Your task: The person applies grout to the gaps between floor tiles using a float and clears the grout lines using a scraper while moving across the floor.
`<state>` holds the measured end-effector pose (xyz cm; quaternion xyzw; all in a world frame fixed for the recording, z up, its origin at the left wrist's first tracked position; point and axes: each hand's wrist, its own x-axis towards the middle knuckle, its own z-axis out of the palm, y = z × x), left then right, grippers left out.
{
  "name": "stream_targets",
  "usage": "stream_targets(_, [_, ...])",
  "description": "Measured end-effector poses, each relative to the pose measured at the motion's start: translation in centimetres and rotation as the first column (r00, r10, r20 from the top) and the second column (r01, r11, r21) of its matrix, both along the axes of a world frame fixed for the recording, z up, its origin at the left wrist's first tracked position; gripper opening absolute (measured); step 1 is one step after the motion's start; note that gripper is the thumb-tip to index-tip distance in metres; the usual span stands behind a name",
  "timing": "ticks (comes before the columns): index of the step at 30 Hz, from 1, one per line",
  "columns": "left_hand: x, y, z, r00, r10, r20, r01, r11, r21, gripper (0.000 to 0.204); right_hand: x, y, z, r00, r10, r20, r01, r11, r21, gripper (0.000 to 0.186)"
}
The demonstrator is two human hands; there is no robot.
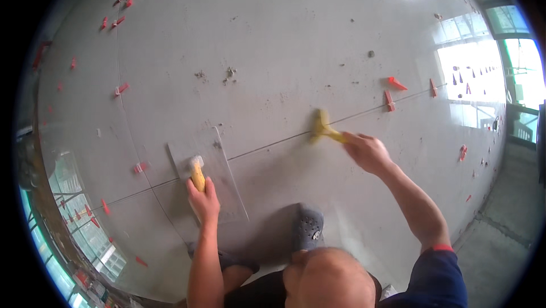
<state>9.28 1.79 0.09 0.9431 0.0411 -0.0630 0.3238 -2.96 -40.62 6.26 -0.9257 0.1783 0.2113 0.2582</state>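
Note:
My left hand grips the yellow handle of a flat rectangular trowel, whose pale plate lies on the grey glossy tiles across a joint line. My right hand is closed round a yellow scraper, its head slightly blurred over the dark joint running between tiles. Small grey crumbs dot the surface above the tools. Red plastic wedges sit along the joints to the right and left.
My dark clog stands on the tiles below, between my arms. More red wedges are scattered toward the edges. Bare concrete floor borders the tiles at the right, beside bright windows. Assorted items lie at the lower left edge.

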Motion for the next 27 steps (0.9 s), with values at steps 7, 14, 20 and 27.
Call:
stream_targets(7, [0.5,0.7,-0.3,1.0,0.0,-0.005,0.0,1.0,0.025,0.038,-0.4,1.0,1.4,0.98,0.2,-0.004,-0.199,0.974,-0.109,0.029])
stream_targets(14, [0.6,-0.3,-0.2,1.0,-0.001,0.011,0.001,1.0,-0.004,0.035,-0.8,-3.3,1.2,0.991,0.052,-0.127,-0.062,0.995,-0.077,0.029])
stream_targets(20, [0.4,0.3,-0.2,1.0,-0.01,-0.017,0.01,0.999,0.034,0.032,3.6,-0.1,3.6,0.951,0.238,-0.197,-0.236,0.971,0.033,0.026])
stream_targets(27, [0.2,0.7,-0.8,0.996,0.045,-0.072,-0.042,0.998,0.041,0.032,4.1,-6.1,8.4,0.886,0.464,0.009,-0.426,0.821,-0.379,0.021])
